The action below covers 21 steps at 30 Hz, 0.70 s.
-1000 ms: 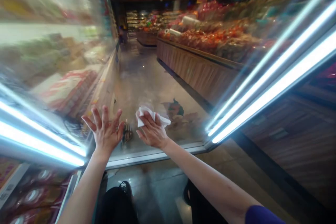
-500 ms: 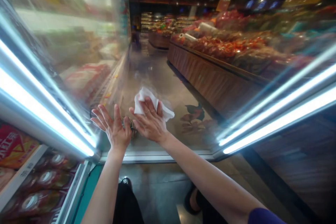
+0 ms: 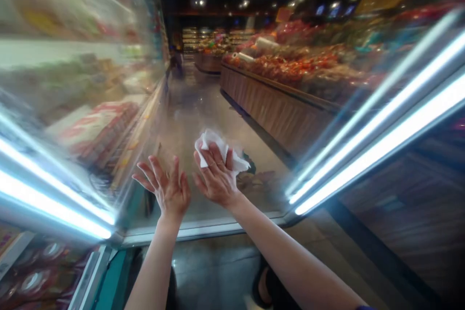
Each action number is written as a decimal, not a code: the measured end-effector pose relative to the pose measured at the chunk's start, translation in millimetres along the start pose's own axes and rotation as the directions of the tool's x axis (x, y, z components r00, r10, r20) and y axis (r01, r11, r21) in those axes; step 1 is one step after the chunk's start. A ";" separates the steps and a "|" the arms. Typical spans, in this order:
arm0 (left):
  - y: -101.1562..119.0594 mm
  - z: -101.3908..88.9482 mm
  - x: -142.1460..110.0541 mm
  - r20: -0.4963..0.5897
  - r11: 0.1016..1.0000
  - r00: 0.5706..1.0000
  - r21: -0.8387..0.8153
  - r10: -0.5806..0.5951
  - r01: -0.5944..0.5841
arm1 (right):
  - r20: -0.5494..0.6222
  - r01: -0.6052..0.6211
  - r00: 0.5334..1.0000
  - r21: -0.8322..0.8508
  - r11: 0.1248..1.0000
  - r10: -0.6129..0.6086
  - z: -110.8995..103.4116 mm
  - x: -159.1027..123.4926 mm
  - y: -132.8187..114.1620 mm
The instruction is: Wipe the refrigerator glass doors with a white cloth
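A soft, crumpled white cloth (image 3: pixel 209 137) lies beneath the partly spread fingers of the right hand (image 3: pixel 221 181), at a transparent flat pane (image 3: pixel 207 213) edged by a straight, pale metal rail (image 3: pixel 214 229); whether the fingers pinch its folds cannot be told. The left hand (image 3: pixel 171 196), fingers apart, is just beside. Beyond stands a wood-grained display bin (image 3: pixel 276 104).

Cloth (image 3: pixel 240 162) partly behind right hand (image 3: pixel 220 181)

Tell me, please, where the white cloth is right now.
In the head view, the white cloth is near the centre, partly covered by the right hand, right of the open left hand.
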<state>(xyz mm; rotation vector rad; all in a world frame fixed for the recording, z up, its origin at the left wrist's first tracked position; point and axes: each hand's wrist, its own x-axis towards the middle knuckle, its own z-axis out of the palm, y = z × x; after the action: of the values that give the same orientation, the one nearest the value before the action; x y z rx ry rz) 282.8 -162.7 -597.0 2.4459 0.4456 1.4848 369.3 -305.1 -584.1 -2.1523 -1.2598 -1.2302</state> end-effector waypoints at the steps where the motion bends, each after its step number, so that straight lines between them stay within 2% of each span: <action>1: 10.1 6.3 -1.5 0.011 0.999 1.000 -0.014 0.029 -0.029 | -0.032 0.013 0.999 -0.009 1.000 -0.013 -1.9 -7.5 7.5; 5: 47.5 24.9 -3.3 0.004 0.991 0.992 -0.052 0.127 -0.127 | -0.092 0.015 0.996 -0.044 0.999 -0.019 -11.9 -33.1 47.7; 9: 83.3 35.3 -1.2 0.009 0.982 0.983 -0.030 0.186 -0.185 | -0.094 -0.098 0.991 -0.065 0.993 0.091 -32.9 -38.4 90.5; 13: 113.1 45.1 -4.8 0.016 0.975 0.975 0.025 0.223 -0.223 | -0.158 -0.170 0.974 -0.054 0.984 0.160 -43.1 -65.1 108.4; 16: 124.2 50.0 -8.1 -0.006 0.974 0.975 0.059 0.221 -0.220 | -0.184 -0.199 0.965 -0.046 0.979 0.188 -46.0 -77.0 123.2; 19: 127.1 51.3 -9.0 -0.011 0.975 0.978 0.075 0.208 -0.207 | -0.175 -0.306 0.939 -0.023 0.952 0.297 -50.8 -67.2 143.4; 21: 125.9 50.8 -9.5 -0.005 0.976 0.980 0.082 0.201 -0.200 | -0.187 -0.376 0.911 -0.014 0.927 0.367 -51.0 -62.3 146.6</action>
<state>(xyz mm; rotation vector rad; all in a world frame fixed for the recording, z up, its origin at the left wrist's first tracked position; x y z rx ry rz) 340.4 -285.1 -582.3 2.6131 0.2732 1.5896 452.1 -450.2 -590.2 -2.1286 -0.7075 -1.2642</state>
